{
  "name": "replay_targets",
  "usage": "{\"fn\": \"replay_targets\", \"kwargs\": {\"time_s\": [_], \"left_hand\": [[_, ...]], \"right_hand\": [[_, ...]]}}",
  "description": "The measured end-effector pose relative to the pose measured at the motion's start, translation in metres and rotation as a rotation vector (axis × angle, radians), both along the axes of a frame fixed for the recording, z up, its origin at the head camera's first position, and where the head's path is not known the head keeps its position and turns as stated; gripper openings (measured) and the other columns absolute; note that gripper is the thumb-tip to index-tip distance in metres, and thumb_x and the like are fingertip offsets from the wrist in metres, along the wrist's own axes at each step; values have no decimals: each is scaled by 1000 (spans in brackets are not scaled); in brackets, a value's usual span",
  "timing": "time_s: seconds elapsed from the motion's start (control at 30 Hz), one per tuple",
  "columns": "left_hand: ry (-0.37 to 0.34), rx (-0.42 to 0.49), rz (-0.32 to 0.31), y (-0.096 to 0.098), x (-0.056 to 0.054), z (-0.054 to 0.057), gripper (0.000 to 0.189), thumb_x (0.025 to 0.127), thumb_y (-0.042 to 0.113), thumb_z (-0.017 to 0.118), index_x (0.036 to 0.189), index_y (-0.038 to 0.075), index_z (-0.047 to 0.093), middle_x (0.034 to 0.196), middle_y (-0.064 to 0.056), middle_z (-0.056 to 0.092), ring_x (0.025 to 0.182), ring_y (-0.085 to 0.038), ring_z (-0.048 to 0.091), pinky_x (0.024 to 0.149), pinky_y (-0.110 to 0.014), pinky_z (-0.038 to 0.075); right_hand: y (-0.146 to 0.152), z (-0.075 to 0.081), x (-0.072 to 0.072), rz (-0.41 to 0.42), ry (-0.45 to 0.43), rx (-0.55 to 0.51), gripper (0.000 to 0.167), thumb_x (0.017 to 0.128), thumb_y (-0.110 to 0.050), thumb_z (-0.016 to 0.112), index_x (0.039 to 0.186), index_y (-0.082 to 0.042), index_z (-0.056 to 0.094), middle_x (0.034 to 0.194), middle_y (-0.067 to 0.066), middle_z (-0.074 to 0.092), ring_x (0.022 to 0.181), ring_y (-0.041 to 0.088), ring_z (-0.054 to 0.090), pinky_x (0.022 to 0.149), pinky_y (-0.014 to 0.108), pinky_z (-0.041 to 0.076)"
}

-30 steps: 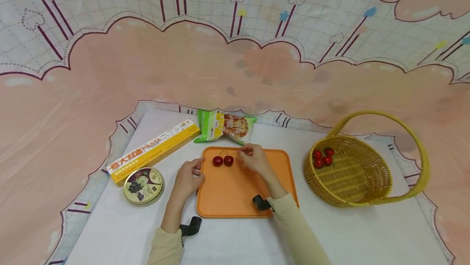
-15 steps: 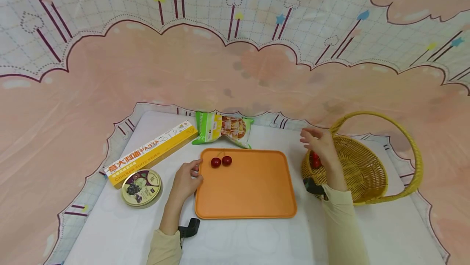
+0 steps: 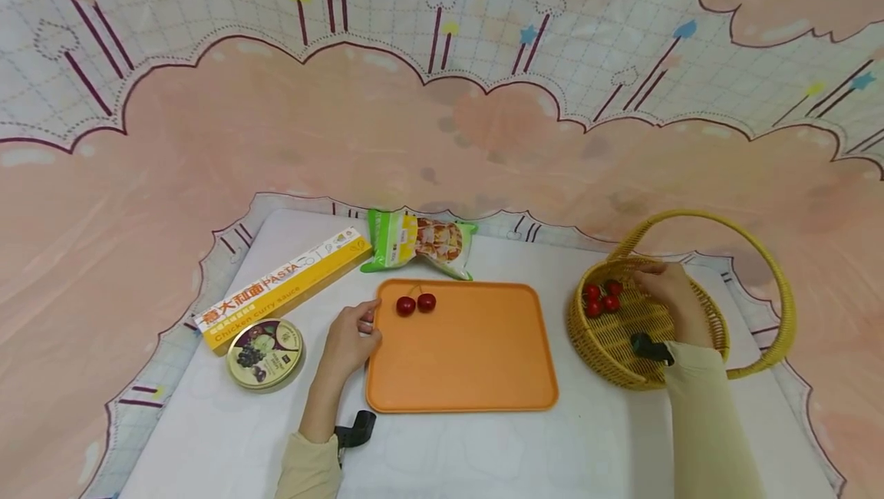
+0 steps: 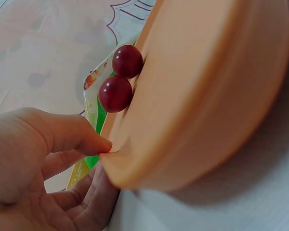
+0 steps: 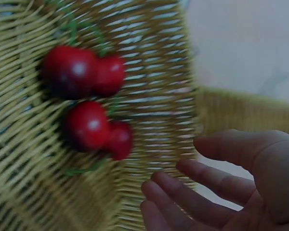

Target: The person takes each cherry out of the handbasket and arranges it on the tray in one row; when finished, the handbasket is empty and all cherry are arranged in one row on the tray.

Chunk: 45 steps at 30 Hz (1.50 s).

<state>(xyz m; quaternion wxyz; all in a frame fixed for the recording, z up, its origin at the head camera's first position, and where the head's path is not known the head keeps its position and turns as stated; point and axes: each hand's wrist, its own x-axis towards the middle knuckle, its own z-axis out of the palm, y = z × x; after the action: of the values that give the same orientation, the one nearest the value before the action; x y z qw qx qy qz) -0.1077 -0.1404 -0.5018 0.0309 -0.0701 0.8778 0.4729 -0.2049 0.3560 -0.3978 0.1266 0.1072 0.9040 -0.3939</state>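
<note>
My left hand (image 3: 351, 342) pinches the left rim of the orange tray (image 3: 470, 361); the left wrist view shows the thumb (image 4: 94, 139) on top of the edge and fingers below. Two dark red cherries (image 4: 116, 93) lie side by side near the tray's far left corner. On the right stands a woven basket (image 3: 615, 349) with a tall handle. Several bright red cherries (image 5: 73, 72) with green stems lie inside, against its left wall. My right hand (image 3: 673, 295) is over the basket, right of these cherries, with fingers apart and nothing held.
A yellow and white pasta box (image 3: 283, 288) lies slanted left of the tray, a round tin (image 3: 265, 353) in front of it. Behind the tray is a green snack bag (image 3: 420, 242). The basket's handle (image 3: 783, 307) arches over its right side.
My right hand has moved from above the tray to the right, over the basket's left rim, and then further in over the basket. The left hand stays on the tray's rim.
</note>
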Motion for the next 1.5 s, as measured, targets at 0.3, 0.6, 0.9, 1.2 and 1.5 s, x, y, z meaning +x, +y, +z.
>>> {"fn": "replay_targets", "kwargs": {"time_s": [0.3, 0.6, 0.9, 1.2, 1.5], "left_hand": [[-18, -3, -2, 1, 1, -1, 53, 82, -1, 63, 134, 4, 60, 101, -13, 56, 87, -22, 59, 78, -37, 52], [-24, 8, -11, 4, 1, -3, 52, 82, -1, 65, 133, 4, 61, 102, -13, 57, 87, -23, 59, 79, -37, 53], [-1, -2, -12, 2, 0, -2, 53, 81, -1, 64, 133, 4, 61, 101, -13, 57, 86, -22, 60, 77, -35, 51], [-2, -15, -7, -1, 0, 0, 53, 81, 0, 63, 134, 3, 60, 102, -14, 57, 87, -23, 60, 76, -34, 51], [-9, -14, -18, 0, -1, 1, 53, 82, 0, 63, 134, 3, 59, 102, -14, 56, 87, -24, 60, 77, -35, 52]], "right_hand": [[9, -24, -12, 46, -67, -97, 36, 97, -10, 52, 110, 23, 60, 78, 0, 65, 68, 8, 58, 69, 33, 54], [11, -37, -11, 2, -117, -177, 33, 95, -3, 55, 115, 23, 58, 81, -2, 71, 71, 7, 66, 71, 32, 58], [10, -30, -9, 50, -132, -177, 31, 95, -6, 57, 110, 21, 62, 79, -3, 68, 70, 8, 63, 70, 30, 57], [11, -18, -6, -12, -117, -276, 15, 95, -10, 60, 94, -3, 73, 76, -10, 66, 73, 3, 61, 70, 23, 54], [14, -1, 7, 39, -55, -504, 16, 97, -6, 58, 109, -2, 68, 86, -7, 71, 79, 7, 69, 73, 24, 56]]}}
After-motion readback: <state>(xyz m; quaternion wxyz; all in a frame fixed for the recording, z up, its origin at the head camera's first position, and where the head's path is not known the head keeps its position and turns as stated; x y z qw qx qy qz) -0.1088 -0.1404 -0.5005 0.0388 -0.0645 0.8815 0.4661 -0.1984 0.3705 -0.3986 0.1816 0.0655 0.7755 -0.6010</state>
